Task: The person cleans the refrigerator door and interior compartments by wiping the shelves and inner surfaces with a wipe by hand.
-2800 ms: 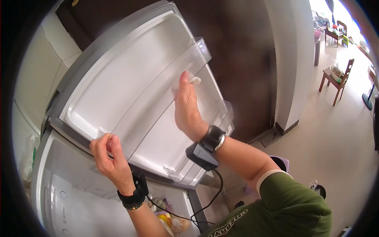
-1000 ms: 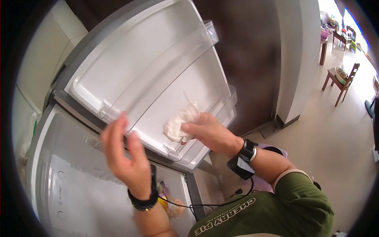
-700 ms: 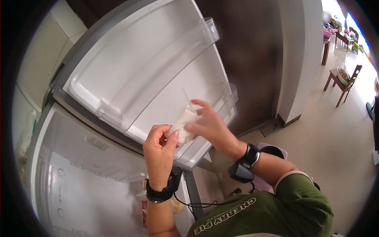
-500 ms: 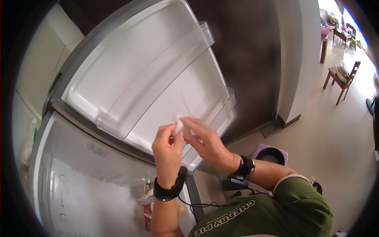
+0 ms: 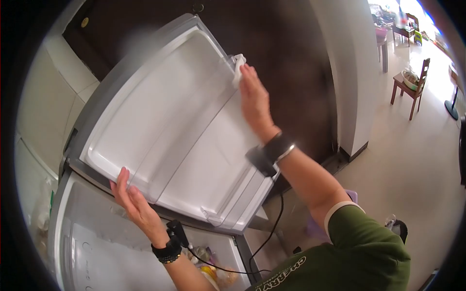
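Note:
A refrigerator door (image 5: pixel 141 106) stands open in front of me, its white inner side facing me. Across it runs a clear plastic door shelf (image 5: pixel 187 128). My right hand (image 5: pixel 256 104) presses a crumpled white cloth (image 5: pixel 238 72) against the upper right end of this shelf; whether it is fabric or tissue I cannot tell. My left hand (image 5: pixel 138 206) is at the shelf's lower left end, fingers stretched and apart, the fingertips at the door's edge. It holds nothing that I can see.
Below the door is the open fridge compartment (image 5: pixel 102 252), with several food items (image 5: pixel 208 264) inside. A second clear shelf (image 5: pixel 238 194) sits lower on the door. Cables hang from both wrist devices. To the right are a pillar (image 5: pixel 347 72), a purple object (image 5: pixel 318 225) and a wooden chair (image 5: pixel 412 89).
My hands were together around the white cloth before the door. They have parted: the right has carried the cloth up to the shelf's right end, the left has gone to its left end.

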Demonstrator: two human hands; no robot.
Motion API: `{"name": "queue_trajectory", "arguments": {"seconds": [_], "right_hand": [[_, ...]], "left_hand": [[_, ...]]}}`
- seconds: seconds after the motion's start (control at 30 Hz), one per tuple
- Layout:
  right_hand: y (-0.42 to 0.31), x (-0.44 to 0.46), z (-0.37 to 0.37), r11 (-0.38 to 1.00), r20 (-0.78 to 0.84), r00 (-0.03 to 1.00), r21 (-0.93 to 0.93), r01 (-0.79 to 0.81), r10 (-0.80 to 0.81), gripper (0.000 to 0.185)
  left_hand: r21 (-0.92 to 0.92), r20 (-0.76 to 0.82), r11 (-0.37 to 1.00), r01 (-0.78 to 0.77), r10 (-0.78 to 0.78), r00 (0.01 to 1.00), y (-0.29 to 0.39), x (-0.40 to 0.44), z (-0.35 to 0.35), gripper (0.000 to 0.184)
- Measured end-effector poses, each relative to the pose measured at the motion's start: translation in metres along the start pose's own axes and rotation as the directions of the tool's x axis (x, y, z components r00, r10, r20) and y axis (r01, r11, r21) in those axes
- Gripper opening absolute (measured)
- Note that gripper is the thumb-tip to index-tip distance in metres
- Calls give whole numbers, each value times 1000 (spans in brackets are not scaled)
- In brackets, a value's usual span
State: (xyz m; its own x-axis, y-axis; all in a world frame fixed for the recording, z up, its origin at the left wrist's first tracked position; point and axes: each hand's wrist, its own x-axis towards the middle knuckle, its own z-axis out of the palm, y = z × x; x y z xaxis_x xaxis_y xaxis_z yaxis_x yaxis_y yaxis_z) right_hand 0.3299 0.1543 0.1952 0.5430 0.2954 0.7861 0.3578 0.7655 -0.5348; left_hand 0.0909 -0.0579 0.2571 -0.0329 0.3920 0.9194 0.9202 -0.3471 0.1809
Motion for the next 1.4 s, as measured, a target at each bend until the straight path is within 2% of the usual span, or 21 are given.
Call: {"name": "queue_trajectory", "arguments": {"seconds": [0.07, 0.1, 0.2, 0.33, 0.37, 0.47, 0.5, 0.53, 0.6, 0.7, 0.83, 0.9, 0.93, 0.97, 1.07, 1.13, 1.23, 1.27, 1.3, 1.33, 1.4], "right_hand": [[-21, -17, 11, 995, -6, 1000, 96, -14, 14, 41], [-31, -26, 14, 996, 8, 1000, 92, 18, -19, 44], [-65, -62, 24, 985, 64, 985, 76, 154, -159, 51], [-123, -96, 12, 883, 352, 819, 304, 357, -453, 47], [-123, -95, 11, 868, 342, 803, 289, 404, -487, 45], [-89, -75, 14, 961, 177, 944, 29, 276, -277, 43], [-77, -61, 19, 988, 61, 986, -6, 153, -152, 42], [-63, -45, 25, 999, -60, 998, -26, 25, -27, 42], [-28, -18, 39, 989, -192, 979, -120, -87, 63, 36], [-10, 10, 36, 909, -85, 907, 99, -405, 413, 32], [-23, -16, 42, 828, -77, 843, 256, -499, 532, 26], [-32, -64, 55, 982, -154, 972, -45, -184, 175, 26], [-63, -66, 42, 732, 114, 821, 398, -554, 559, 26], [-75, -77, 39, 577, 266, 769, 532, -620, 581, 27], [-83, -75, 29, 361, 363, 728, 687, -631, 581, 33], [-44, -59, 36, 159, 447, 699, 769, -619, 559, 34], [-10, -7, 37, -69, 370, 694, 905, -421, 617, 33], [-11, 2, 33, -101, 357, 681, 917, -385, 639, 36], [-17, 1, 22, 135, 330, 675, 832, -538, 660, 40], [-34, 6, 21, -26, 336, 576, 878, -478, 745, 43], [-37, -5, 23, 139, 354, 623, 786, -603, 698, 51]], "left_hand": [[2, 37, 1000, -15, 14, 999, -5, 0, -1, 37], [-93, 46, 995, 19, -15, 999, 0, 1, -2, 36], [-98, 41, 994, 50, -46, 998, 2, 1, 0, 36], [-59, 5, 997, 52, -52, 999, 2, -1, 2, 35], [-45, 1, 998, 31, -31, 1000, 0, -1, 0, 35], [-64, 13, 998, 20, -20, 1000, 0, 2, -3, 34], [-81, 22, 996, 29, -28, 999, 0, 1, -4, 33], [-87, 19, 996, 35, -33, 999, 0, 1, -3, 33], [-94, 19, 995, 43, -41, 999, 1, 3, -2, 32], [-102, 22, 994, 37, -35, 999, -3, 2, -1, 31], [-82, 0, 997, -5, 5, 1000, -11, 3, 2, 30], [-101, 0, 995, 13, -13, 1000, -12, 2, 2, 30], [-97, -3, 995, 16, -16, 1000, -12, 2, 3, 30], [-89, -5, 996, 22, -22, 1000, -12, 1, 3, 31], [-68, 14, 998, 10, -9, 1000, -11, 3, 1, 31], [-62, 21, 998, 21, -20, 1000, -11, 1, -1, 31], [-87, 15, 996, 34, -33, 999, -7, 2, 0, 30], [-95, 20, 995, 39, -37, 999, -6, 2, -1, 30], [-107, 23, 993, 41, -39, 999, -5, 3, -1, 30], [-122, 27, 992, 44, -41, 999, -5, 3, -1, 30], [-119, 41, 992, 33, -28, 999, -7, 4, -2, 30]]}}
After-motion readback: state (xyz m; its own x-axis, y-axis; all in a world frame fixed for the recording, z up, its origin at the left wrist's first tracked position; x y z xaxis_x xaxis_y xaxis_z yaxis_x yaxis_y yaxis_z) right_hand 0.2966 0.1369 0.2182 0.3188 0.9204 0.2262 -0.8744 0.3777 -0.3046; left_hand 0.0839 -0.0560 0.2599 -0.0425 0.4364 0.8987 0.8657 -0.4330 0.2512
